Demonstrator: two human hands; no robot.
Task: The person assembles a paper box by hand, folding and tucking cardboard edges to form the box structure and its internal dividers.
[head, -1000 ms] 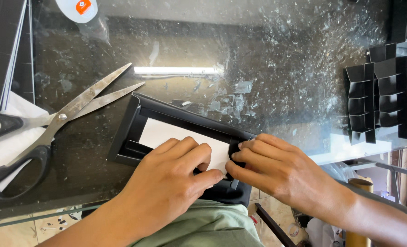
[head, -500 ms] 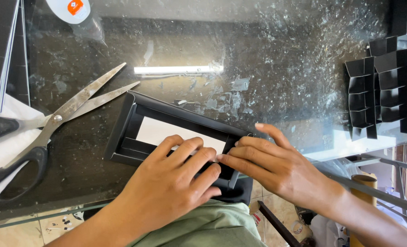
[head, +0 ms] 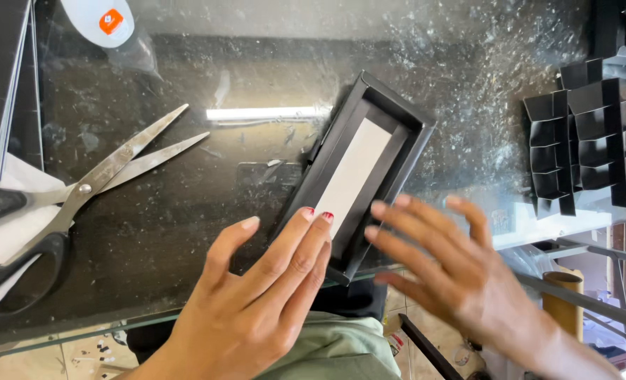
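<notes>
Both of my hands sit at the near edge of the glass table (head: 186, 232). My left hand (head: 257, 302) lies flat with its fingers straight and close together, the fingertips (head: 318, 217) resting on the near end of the shallow black tray (head: 408, 151); it grips nothing. My right hand (head: 454, 271) is blurred, fingers spread and held loose just to the right of the tray's near corner, and I cannot tell whether it touches the tray.

I see the tray lying slantwise on the glass, its near corner at the table edge, its far end pointing up and to the right. A white strip (head: 355, 172) lies along its floor.

To my left, large scissors (head: 74, 204) lie partly open, blades pointing toward the tray but well apart from it, with bare glass between. Black folded card dividers (head: 580, 134) stand at the right rim, apart from the tray. A white bottle (head: 98, 21) sits at the far left edge.
</notes>
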